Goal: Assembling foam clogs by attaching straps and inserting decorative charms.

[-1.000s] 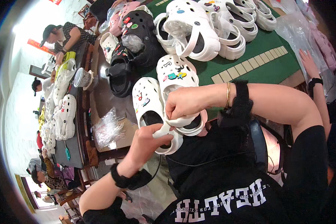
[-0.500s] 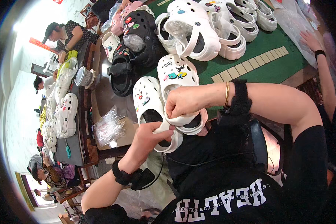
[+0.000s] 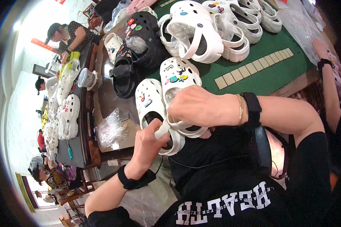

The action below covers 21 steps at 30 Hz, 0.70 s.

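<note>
At the heel end of the white pair: left hand [image 3: 149, 145] grasps a heel strap [image 3: 161, 131], pinched between thumb and fingers.
Right hand [image 3: 195, 106]: back up, fingers curled under and hidden, over the opening of the right clog [image 3: 180, 72]; cannot tell what it grips.
Just changed: right hand has rolled over, knuckles up, covering more of the shoe; left thumb has lifted and the fingers have drawn in.
Meaning: strap handling, I judge; the left clog's side is the part worked, the right hand's share unclear.
White pair: left clog [image 3: 149, 94] and right clog side by side, toes away from the wearer, charms on top, heels toward the lap.
Left edge: black clogs [image 3: 142, 49] near the toes; plastic bundle [image 3: 111, 128] by the tabletop edge, short of the left hand.
Far edge: big white clog [image 3: 191, 19] just beyond the right clog's toe, so little room forward.
Open room: green tabletop [image 3: 212, 77] right of the right clog, up to a row of cream rectangles [image 3: 250, 68].
Right rim: co-worker's hand [image 3: 321, 49] by clear plastic [image 3: 295, 30], well apart.
</note>
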### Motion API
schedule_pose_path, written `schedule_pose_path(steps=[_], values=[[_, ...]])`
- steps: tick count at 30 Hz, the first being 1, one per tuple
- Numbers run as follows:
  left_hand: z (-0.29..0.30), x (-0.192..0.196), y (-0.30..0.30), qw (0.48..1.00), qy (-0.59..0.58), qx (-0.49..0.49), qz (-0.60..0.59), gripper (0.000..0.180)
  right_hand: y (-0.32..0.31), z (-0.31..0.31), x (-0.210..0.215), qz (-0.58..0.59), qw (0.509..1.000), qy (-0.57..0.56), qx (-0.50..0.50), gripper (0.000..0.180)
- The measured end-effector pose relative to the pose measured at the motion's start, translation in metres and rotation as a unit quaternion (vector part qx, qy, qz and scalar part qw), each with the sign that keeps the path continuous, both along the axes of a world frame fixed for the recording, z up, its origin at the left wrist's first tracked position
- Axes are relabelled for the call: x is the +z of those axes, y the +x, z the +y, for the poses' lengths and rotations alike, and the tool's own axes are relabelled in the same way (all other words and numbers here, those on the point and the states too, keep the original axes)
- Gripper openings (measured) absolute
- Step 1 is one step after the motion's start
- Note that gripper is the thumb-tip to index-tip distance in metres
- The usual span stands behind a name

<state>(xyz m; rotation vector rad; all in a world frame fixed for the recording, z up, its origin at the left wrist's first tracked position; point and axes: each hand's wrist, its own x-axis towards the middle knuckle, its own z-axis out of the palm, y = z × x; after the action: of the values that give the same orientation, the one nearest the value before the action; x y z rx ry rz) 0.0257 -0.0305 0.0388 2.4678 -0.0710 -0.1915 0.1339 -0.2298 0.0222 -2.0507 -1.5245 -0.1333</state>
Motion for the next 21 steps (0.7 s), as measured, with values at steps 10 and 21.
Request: schedule_pose_path(steps=[10,21], values=[[0.007,-0.02,-0.015,0.979,-0.158,0.124,0.018,0.015,-0.024,-0.005,-0.008,0.097,0.989,0.091,-0.06,0.011],[0.02,-0.005,-0.004,0.909,-0.347,0.163,0.162,0.017,-0.019,-0.003,-0.007,0.117,0.99,0.079,-0.008,0.011]])
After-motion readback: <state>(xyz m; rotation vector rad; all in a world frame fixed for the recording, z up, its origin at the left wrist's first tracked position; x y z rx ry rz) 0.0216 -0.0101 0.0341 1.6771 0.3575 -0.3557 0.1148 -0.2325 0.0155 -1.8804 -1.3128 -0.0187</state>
